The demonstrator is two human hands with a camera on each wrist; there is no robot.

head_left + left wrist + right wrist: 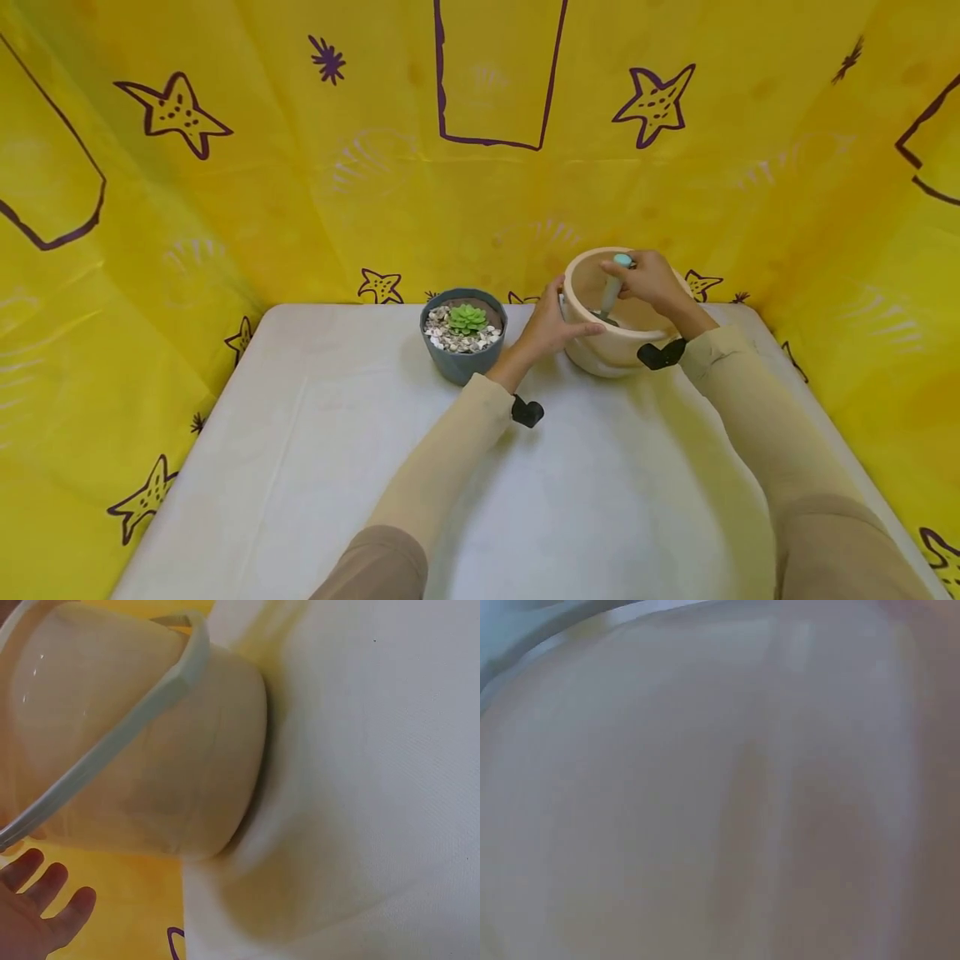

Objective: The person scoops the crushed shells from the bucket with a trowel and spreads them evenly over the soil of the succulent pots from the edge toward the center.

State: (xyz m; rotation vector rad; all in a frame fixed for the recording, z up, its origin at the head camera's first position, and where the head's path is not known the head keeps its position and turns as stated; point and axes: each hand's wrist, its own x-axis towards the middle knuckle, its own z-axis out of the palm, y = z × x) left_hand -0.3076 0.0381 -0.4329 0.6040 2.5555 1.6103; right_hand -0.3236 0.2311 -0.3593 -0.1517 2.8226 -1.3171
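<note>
A cream bucket [600, 354] stands at the back right of the table, its pale carrying handle [124, 739] lowered against the outside in the left wrist view. With thumb and fingers spread, my left hand [547, 325] rests against the bucket's left side, the thumb along the near rim. In the left wrist view several fingers [49, 885] stretch out beside the wall. My right hand [651, 279] reaches over the rim and grips a trowel-like tool [612, 287] by its pale, turquoise-ended handle. The tool's lower end points down into the bucket, partly hidden. Bucket wall [667, 795] fills the right wrist view, blurred.
Left of the bucket, close to my left wrist, stands a blue-grey pot [453, 364] with a green succulent [467, 318] and white pebbles [457, 342]. Both stand on a white-covered table [337, 467]. A yellow patterned curtain [285, 208] hangs behind and along both sides.
</note>
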